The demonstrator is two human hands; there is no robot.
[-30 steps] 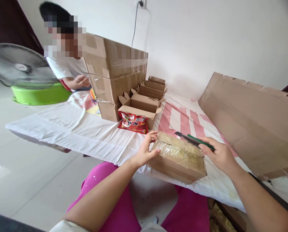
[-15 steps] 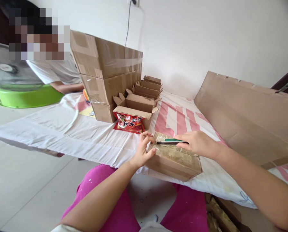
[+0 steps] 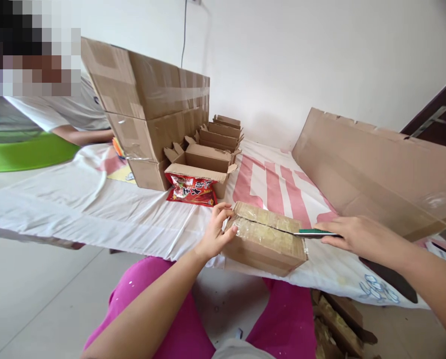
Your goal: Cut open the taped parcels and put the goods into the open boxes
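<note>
A taped cardboard box [image 3: 264, 252] sits at the table's near edge, and a dark slit runs along the tape on its top. My left hand [image 3: 217, 232] grips the box's left end, thumb on the near side and fingers over the far corner. In my right hand [image 3: 352, 237] is a green utility knife [image 3: 315, 232], its blade pointing left at the right end of the slit. Just beyond my left hand lies a red printed food packet [image 3: 192, 190], leaning on an open cardboard box [image 3: 208, 162].
More open boxes [image 3: 223, 130] line up behind, beside a tall stack of taped cartons [image 3: 159, 94]. A large cardboard sheet [image 3: 372, 169] stands at the right. Another person's arm [image 3: 81, 134] rests at the far left. Cardboard scraps [image 3: 337, 324] lie on the floor.
My right hand has drawn the knife rightward along the box top, and the slit now shows along the tape. My left hand keeps its hold. The view has shifted slightly right.
</note>
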